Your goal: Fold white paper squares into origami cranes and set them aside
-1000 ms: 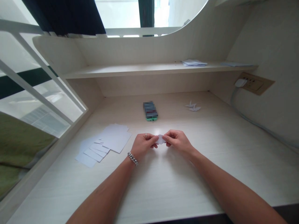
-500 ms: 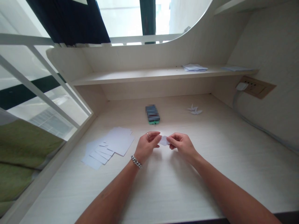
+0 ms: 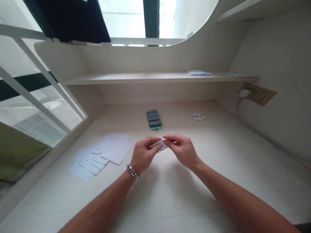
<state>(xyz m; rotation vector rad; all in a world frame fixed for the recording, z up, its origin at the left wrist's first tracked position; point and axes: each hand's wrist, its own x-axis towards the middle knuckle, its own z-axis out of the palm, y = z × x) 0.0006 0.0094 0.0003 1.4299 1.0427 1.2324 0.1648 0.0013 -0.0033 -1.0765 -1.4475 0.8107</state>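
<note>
A small folded piece of white paper (image 3: 163, 146) is held above the desk between both hands. My left hand (image 3: 145, 154), with a ring and a chain bracelet, pinches its left side between thumb and fingers. At its upper right edge, the thumb and fingertips of my right hand (image 3: 181, 149) are closed on it. Part of the paper is hidden behind the fingers. Loose white paper sheets (image 3: 118, 147) lie overlapping to the left of my left hand. Beyond the hands are small folded paper shapes (image 3: 199, 116) with pointed ends.
A dark, blurred phone-like object with a green end (image 3: 155, 123) lies behind the hands. The shelf (image 3: 136, 77) above carries a stack of folded paper (image 3: 198, 72). A plug (image 3: 244, 93) sits in the wall socket, its grey cable (image 3: 264, 137) running down the right side.
My right hand has shifted its grip to the paper's upper edge, and the hands are closer together. The paper is turned and tilted differently. The whole view has shifted slightly.
</note>
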